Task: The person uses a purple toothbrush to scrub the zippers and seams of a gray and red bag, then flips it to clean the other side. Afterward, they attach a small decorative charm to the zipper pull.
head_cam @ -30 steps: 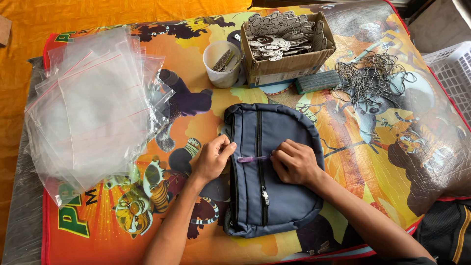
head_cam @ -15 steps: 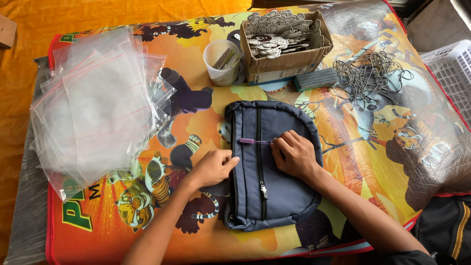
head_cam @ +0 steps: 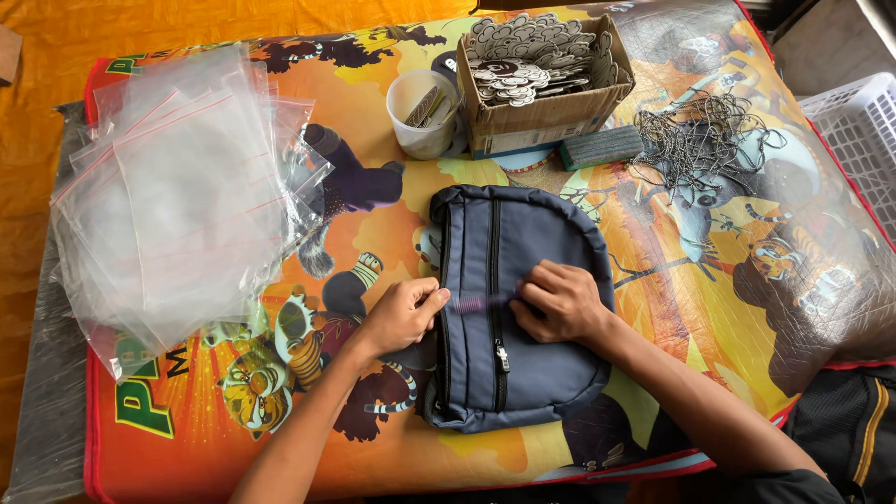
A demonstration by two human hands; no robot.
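A blue-grey zippered bag point(head_cam: 523, 308) lies flat near the surface's point(head_cam: 765, 308) front edge. The left hand point(head_cam: 401, 315) and right hand point(head_cam: 558, 301) pinch a purple strip point(head_cam: 481, 301) stretched across it. Clear plastic bags point(head_cam: 177, 187) pile toward the left edge; a cardboard box point(head_cam: 546, 89) and white cup point(head_cam: 425, 112) sit near the far edge.

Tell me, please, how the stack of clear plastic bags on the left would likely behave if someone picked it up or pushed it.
The clear plastic bags look thin and limp, so a lifted one would probably droop. They lie loosely fanned and glossy, so a push would likely make them slide apart rather than move together. They seem very light and could probably drift in a draught.
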